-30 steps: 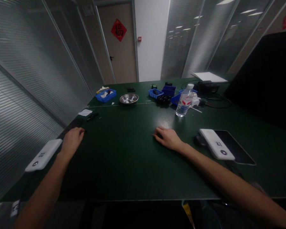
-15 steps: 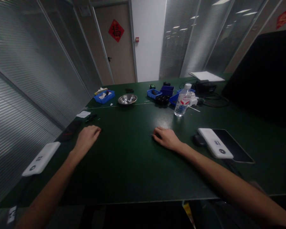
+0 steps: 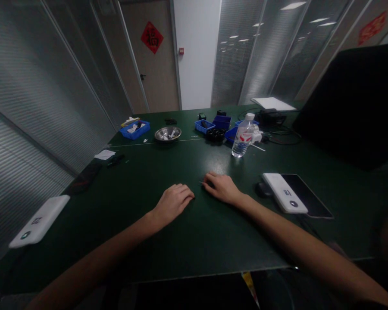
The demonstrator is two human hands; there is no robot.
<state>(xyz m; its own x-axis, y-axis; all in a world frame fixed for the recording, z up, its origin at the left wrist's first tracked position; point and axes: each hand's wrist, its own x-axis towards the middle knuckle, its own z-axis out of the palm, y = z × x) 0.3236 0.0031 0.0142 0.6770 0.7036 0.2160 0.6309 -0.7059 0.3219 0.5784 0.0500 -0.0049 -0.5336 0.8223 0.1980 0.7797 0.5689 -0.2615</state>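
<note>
My left hand (image 3: 173, 202) is over the middle of the dark green table (image 3: 168, 258), its fingers closed together. Something small and dark may be at its fingertips, but I cannot make it out. Close by on the right, my right hand (image 3: 220, 187) is closed in a pinch on a thin, pale, needle-like piece (image 3: 201, 182). Only its tip shows, pointing left; the rest is hidden by the fingers. A small gap separates the two hands.
Beyond my right hand stands a water bottle (image 3: 242, 137). A metal bowl (image 3: 168, 134) and blue baskets (image 3: 135, 130) sit farther back. White power banks lie left (image 3: 40, 220) and right (image 3: 285, 193), the latter by a black mouse (image 3: 264, 189). A dark monitor (image 3: 352, 103) stands right.
My left hand has moved right from the table's left part to beside my right hand. The right hand stays nearly in place, and the view has shifted slightly.
</note>
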